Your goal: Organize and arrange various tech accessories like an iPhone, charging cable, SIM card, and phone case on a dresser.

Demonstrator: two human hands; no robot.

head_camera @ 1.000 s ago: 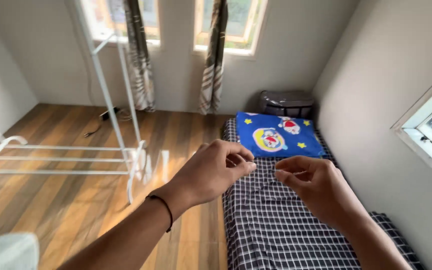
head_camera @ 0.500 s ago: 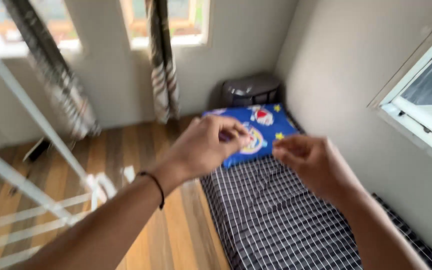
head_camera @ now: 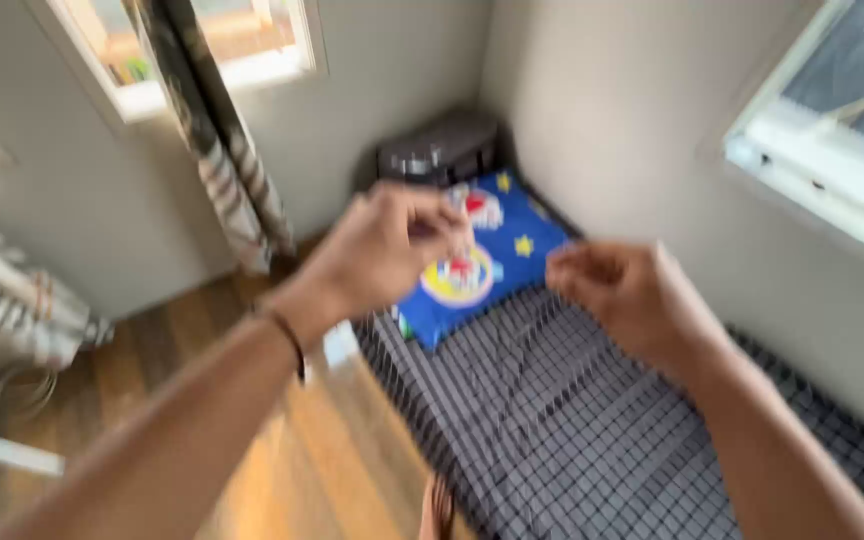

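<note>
A low mattress covered in a dark checked sheet (head_camera: 592, 420) was seen laid along the pale right-hand wall, on a wooden plank floor (head_camera: 342, 470). At its far end a bright blue rectangular pillow with yellow stars and a round cartoon print (head_camera: 512, 250) was laid on the sheet, and a dark rounded bag (head_camera: 437, 150) was set in the corner just beyond it. A striped brown and cream curtain (head_camera: 217, 160) was hung beside a bright window on the far wall.

The left hand (head_camera: 382, 250) was held up over the pillow's near edge, fingers curled in and pinched together, a thin dark band (head_camera: 290, 340) being worn at its wrist. The right hand (head_camera: 622, 300) was raised over the sheet, near the left but apart from it, its fingertips likewise drawn into a pinch. Because of motion blur, whether anything was gripped in either pinch could not be told.
</note>
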